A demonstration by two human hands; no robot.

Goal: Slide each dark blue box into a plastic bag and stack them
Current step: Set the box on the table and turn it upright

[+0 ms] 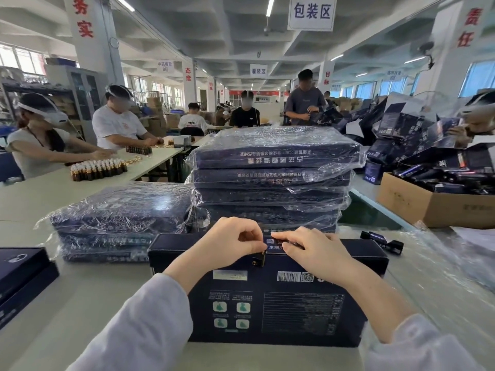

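A dark blue box (276,303) lies unbagged on the table right in front of me, its printed back face up. My left hand (230,242) and my right hand (313,247) meet at the middle of its far edge. Both pinch at a small dark clasp or tab (260,259) there. Behind the box rises a tall stack of bagged blue boxes (273,180). A lower stack of bagged boxes (120,220) sits to its left.
More unbagged blue boxes (21,274) lie at the left edge. Clear plastic bags (442,263) spread on the right. A small black object (383,241) lies near them, a cardboard carton (434,202) behind. Other workers sit at the left table with small brown bottles (97,170).
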